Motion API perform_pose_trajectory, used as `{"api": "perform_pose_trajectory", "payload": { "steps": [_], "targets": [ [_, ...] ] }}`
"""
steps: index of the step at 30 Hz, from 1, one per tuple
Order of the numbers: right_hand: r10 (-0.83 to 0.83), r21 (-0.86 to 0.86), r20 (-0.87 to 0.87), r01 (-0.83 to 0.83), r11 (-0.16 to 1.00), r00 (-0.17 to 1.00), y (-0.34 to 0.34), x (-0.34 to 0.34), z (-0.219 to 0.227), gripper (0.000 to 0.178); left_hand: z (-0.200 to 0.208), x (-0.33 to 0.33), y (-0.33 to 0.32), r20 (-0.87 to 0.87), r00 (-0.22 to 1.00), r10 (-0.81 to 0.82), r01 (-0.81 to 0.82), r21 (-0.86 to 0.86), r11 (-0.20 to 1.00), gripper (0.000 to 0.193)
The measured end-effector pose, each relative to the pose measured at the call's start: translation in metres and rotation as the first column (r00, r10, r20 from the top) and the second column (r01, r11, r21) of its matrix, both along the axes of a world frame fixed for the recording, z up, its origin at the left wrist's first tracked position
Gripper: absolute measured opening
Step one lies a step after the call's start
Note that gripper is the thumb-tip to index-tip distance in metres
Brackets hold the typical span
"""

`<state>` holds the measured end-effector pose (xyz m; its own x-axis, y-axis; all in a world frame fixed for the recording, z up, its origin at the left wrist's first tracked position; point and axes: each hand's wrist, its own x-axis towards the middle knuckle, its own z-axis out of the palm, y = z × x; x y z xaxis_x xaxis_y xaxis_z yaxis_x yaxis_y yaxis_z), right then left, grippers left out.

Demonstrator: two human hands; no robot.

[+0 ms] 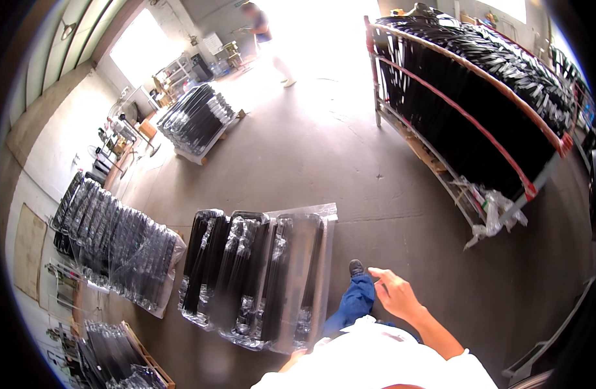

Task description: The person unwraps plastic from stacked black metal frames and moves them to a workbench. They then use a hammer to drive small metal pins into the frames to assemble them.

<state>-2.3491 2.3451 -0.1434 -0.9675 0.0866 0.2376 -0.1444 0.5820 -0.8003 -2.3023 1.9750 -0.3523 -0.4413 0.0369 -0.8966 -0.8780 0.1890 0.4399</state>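
My right hand (394, 293) hangs in front of me above the floor, beside my blue trouser leg (354, 303). Its fingers are loosely stretched and apart, with nothing in them. Of my left arm only a small strip of skin (294, 358) shows past my white shirt; the fingers are hidden. That strip is nearest to a stack of long black rounded frames (243, 272) in clear plastic wrap. The stack lies low on the floor, just left of my leg, with a sheet of clear plastic (330, 227) along its right side.
Wrapped black bundles stand at left (116, 243), lower left (110, 350) and farther off on a pallet (197, 120). A tall metal rack (453, 91) with red-wrapped bars, full of black strips, stands at right, loose plastic (496, 217) at its foot. A person (265, 39) is far ahead.
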Motion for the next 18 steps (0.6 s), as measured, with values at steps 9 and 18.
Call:
{"api": "perform_pose_trajectory", "payload": {
  "steps": [9, 18],
  "targets": [
    [0.082, -0.039, 0.046, -0.081, 0.996, 0.996, 0.073, -0.193, 0.018, 0.035, -0.089, -0.303, 0.082, -0.347, 0.938, 0.000, -0.051, -0.138, 0.989, 0.021],
    [0.106, 0.047, -0.655, -0.099, 0.994, 0.748, 0.158, -0.392, 0.169, 0.028, 0.284, -0.566, 0.286, -0.996, -0.030, -0.090, 0.322, -0.095, 0.942, 0.020]
  ]
}}
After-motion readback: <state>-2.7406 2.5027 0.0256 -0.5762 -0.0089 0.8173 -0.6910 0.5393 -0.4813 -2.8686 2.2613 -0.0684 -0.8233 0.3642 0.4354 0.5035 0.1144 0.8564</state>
